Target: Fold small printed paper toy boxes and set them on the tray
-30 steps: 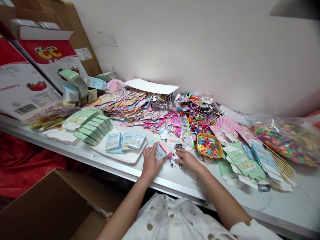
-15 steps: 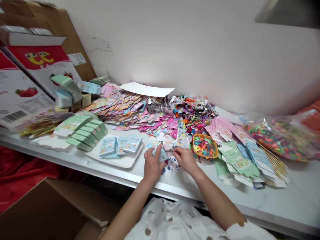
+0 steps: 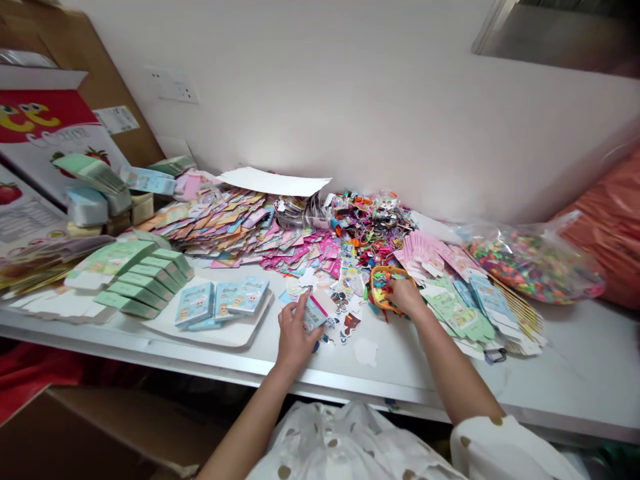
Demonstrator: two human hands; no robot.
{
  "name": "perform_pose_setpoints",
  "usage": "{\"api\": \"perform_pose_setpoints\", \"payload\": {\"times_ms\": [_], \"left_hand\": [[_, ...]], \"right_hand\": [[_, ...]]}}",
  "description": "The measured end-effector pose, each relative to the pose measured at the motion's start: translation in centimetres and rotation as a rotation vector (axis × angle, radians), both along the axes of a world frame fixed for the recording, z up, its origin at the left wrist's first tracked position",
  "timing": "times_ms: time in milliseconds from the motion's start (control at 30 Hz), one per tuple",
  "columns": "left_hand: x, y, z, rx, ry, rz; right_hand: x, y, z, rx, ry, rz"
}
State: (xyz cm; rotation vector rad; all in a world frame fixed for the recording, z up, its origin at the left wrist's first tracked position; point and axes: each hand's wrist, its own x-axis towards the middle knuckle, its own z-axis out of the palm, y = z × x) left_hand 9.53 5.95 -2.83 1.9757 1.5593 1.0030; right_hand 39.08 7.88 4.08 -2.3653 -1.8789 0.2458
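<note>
My left hand (image 3: 293, 333) grips a small blue box (image 3: 314, 312) near the front of the white table (image 3: 430, 380), fingers curled round it. My right hand (image 3: 405, 295) reaches into a small orange basket (image 3: 376, 285) full of tiny colourful pieces; its fingertips are curled and hidden among them. Loose cut-out stickers (image 3: 345, 303) lie on the table between my hands.
Green boxes (image 3: 145, 283) and blue boxes (image 3: 220, 300) on a white tray lie at the left. Heaps of coloured packets (image 3: 240, 220), hair ties (image 3: 373, 223), flat pink and green cartons (image 3: 455, 293) and a bag of beads (image 3: 535, 267) fill the back and right. Strawberry cartons (image 3: 45, 133) stand far left.
My right hand has left the blue box and moved right into the orange basket. My left hand keeps hold of the box. The view has turned right.
</note>
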Motion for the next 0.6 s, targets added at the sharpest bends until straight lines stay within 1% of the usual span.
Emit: {"api": "perform_pose_setpoints", "payload": {"times_ms": [67, 167, 267, 367, 500, 600], "left_hand": [[0.3, 0.0, -0.1, 0.002, 0.0, -0.02], [0.5, 0.1, -0.2, 0.006, 0.004, -0.044], [0.7, 0.3, -0.1, 0.014, 0.006, -0.052], [1.0, 0.3, 0.0, 0.028, 0.004, -0.06], [1.2, 0.2, 0.1, 0.049, 0.006, -0.061], [1.1, 0.2, 0.1, 0.056, 0.013, -0.053]], "right_hand": [[0.9, 0.0, -0.3, -0.01, 0.006, 0.006], [1.9, -0.3, 0.2, 0.054, 0.059, -0.014], [2.9, -0.6, 1.1, 0.15, 0.233, -0.037], [3.6, -0.8, 1.8, 0.165, 0.44, -0.084], [4.3, -0.9, 1.4, 0.198, 0.602, -0.138], [4.9, -0.9, 0.7, 0.188, 0.609, -0.158]]}}
